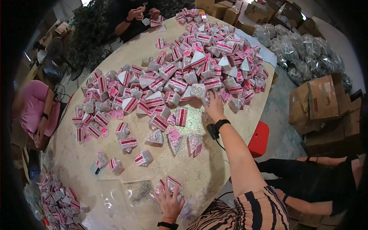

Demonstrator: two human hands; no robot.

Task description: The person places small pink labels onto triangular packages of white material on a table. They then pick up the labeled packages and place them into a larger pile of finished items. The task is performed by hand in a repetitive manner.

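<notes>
Near the front edge of the table, my left hand lies over a glittery cake-slice ornament, white with a dark pink stripe. Its fingers are spread apart but bent round the piece. Farther up, my right hand reaches to the near edge of a big heap of similar ornaments. Its fingers are closed on a silvery cake-slice ornament, partly hidden by the hand. Several loose slices lie between the hands, including one with a pink tag and another tagged slice.
A clear plastic tray lies left of my left hand. Loose glitter covers part of the table. A red stool and cardboard boxes stand at right. More ornaments are piled lower left. Other people are around the table.
</notes>
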